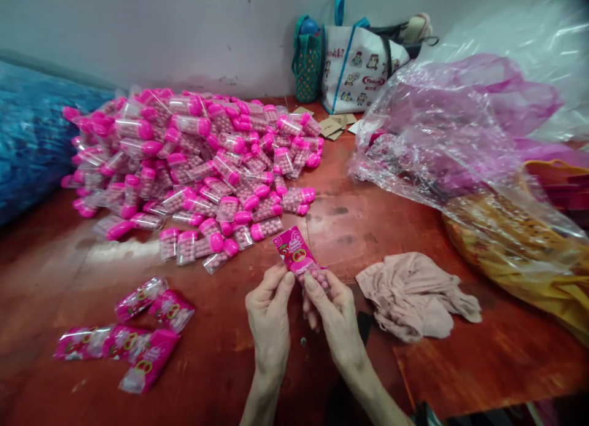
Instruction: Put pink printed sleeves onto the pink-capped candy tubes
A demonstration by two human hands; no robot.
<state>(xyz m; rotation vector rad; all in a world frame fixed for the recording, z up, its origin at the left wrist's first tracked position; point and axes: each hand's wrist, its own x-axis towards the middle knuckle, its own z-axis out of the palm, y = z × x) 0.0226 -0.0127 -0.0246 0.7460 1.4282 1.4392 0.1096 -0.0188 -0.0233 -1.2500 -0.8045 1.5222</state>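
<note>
Between my two hands is a small candy container with a pink printed label sleeve over its upper part and pink candy balls showing below. My left hand pinches it at the left edge, thumb on top. My right hand grips its lower right side, thumb across the clear part. Beyond them spreads a large pile of clear containers with bright pink caps, filled with pink balls, none visibly labelled. To the left lie several labelled candy containers in pink printed wraps.
A crumpled beige cloth lies right of my hands. Clear and pink plastic bags cover the right side, by a yellow sack. A white tote bag and green bottle pouch stand against the wall. Blue plastic bulges at left.
</note>
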